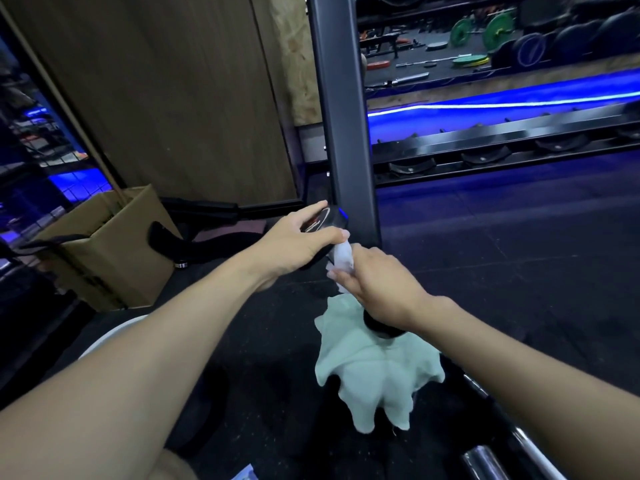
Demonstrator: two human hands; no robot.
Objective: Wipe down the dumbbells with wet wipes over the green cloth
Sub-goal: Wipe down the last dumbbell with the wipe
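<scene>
2 green plates (479, 29) behind, probably mirrored.

Blue strip light (485, 103) is glowing along the rack (502, 147) behind a dark upright post (341, 109), wood panel wall (156, 91) and cardboard box (104, 251) standing left on black rubber floor (519, 244).

The dark rubber floor (502, 271) carries everything here. Directly below the right hand (377, 282), the green cloth (374, 372) lies rumpled on it, and the lower end of the dumbbell (382, 329) stands on the cloth under that wrist. To the left of the left hand (294, 244), a cardboard box (104, 251) sits on the floor with a wooden stick leaning in it. Just beyond both hands, the base of a dark upright post (346, 133) meets the floor. Below the right forearm, chrome bars (485, 459) lie near the frame's bottom edge.
</scene>
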